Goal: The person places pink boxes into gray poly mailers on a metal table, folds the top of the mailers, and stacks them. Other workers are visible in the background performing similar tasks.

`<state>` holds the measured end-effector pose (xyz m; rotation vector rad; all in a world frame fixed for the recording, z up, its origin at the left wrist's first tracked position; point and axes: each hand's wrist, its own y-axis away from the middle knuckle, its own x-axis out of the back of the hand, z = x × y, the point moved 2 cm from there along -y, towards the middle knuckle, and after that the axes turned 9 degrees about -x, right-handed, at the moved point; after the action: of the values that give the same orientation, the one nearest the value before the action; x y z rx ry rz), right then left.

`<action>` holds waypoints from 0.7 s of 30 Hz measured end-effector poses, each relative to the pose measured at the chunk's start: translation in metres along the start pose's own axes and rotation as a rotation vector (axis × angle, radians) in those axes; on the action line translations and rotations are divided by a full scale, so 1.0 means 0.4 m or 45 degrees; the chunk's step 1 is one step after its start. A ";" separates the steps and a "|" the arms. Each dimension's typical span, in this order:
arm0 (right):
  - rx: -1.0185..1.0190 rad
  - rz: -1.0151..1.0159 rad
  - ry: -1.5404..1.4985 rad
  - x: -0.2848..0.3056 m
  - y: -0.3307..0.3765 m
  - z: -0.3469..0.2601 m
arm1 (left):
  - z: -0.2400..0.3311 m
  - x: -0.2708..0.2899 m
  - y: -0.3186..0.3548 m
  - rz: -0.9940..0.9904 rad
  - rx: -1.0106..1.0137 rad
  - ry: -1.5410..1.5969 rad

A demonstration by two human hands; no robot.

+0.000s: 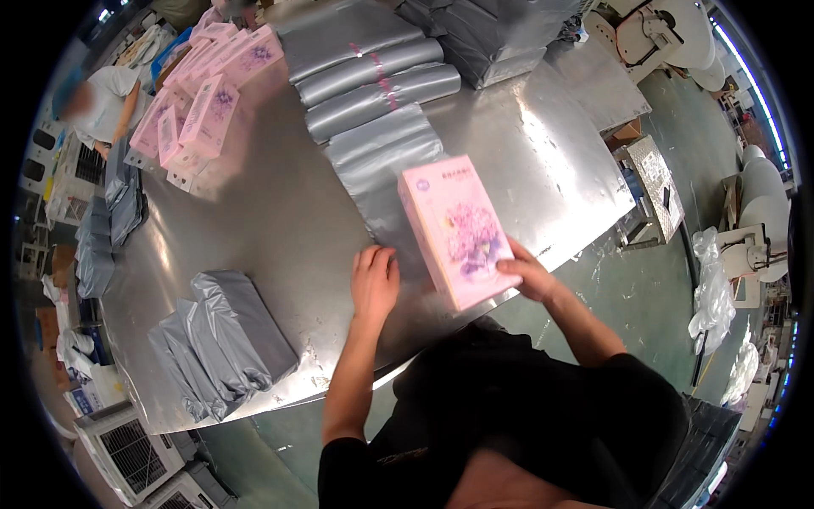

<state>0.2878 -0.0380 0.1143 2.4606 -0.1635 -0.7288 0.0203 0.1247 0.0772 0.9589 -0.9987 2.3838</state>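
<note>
A pink box [458, 229] with a flower print is tilted over the near part of the metal table. My right hand [530, 270] grips its lower right edge, thumb on the printed face and the other fingers hidden behind. My left hand [375, 276] is left of the box, apart from it, fingers loosely bent and holding nothing I can see. Behind the box lies a flat grey plastic mailing bag [381, 153], partly covered by it. Rolled or folded stacks of grey mailing bags [381, 89] lie just beyond.
Several pink boxes [212, 114] are piled at the far left of the metal table [271, 191]. Filled grey bags [233, 339] lie at the near left, and a large grey bundle [492, 38] at the back. Another person [102, 102] stands beyond the left edge. Machines [755, 246] line the right side.
</note>
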 end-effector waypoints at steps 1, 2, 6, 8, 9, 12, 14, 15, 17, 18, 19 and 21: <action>-0.022 0.025 -0.023 0.023 0.028 0.041 | 0.001 -0.033 -0.025 -0.126 -0.048 -0.082; -0.061 0.008 0.132 0.046 0.047 0.074 | 0.000 -0.068 -0.037 -0.256 -0.092 -0.165; -0.046 -0.137 0.512 0.072 0.102 0.116 | -0.047 -0.166 -0.032 -0.457 -0.227 -0.387; -0.110 -0.138 0.586 0.071 0.119 0.104 | -0.050 -0.162 -0.050 -0.467 -0.222 -0.388; -0.153 -0.117 0.732 0.080 0.123 0.079 | -0.065 -0.170 -0.052 -0.389 -0.112 -0.292; -0.273 0.007 1.422 0.125 0.073 -0.023 | -0.076 -0.177 -0.054 -0.130 0.395 0.123; 0.024 0.243 1.640 0.145 -0.004 -0.095 | -0.054 -0.160 -0.067 -0.166 0.486 0.040; 0.358 0.411 1.565 0.147 -0.065 -0.113 | -0.048 -0.152 -0.064 -0.177 0.540 -0.001; 1.184 0.574 2.047 0.124 -0.178 -0.144 | -0.025 -0.150 -0.077 -0.167 0.543 -0.069; 1.191 0.567 2.168 0.123 -0.232 -0.141 | -0.015 -0.150 -0.091 -0.165 0.535 -0.105; 1.199 0.554 2.289 0.121 -0.283 -0.140 | -0.002 -0.146 -0.106 -0.106 0.518 -0.057; 1.263 0.528 2.320 0.098 -0.303 -0.141 | 0.025 -0.121 -0.082 0.026 0.527 0.037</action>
<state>0.3459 0.0800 0.0686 2.6336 -0.3008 2.1807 0.0769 0.1352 0.0633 1.0487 -0.5106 2.6702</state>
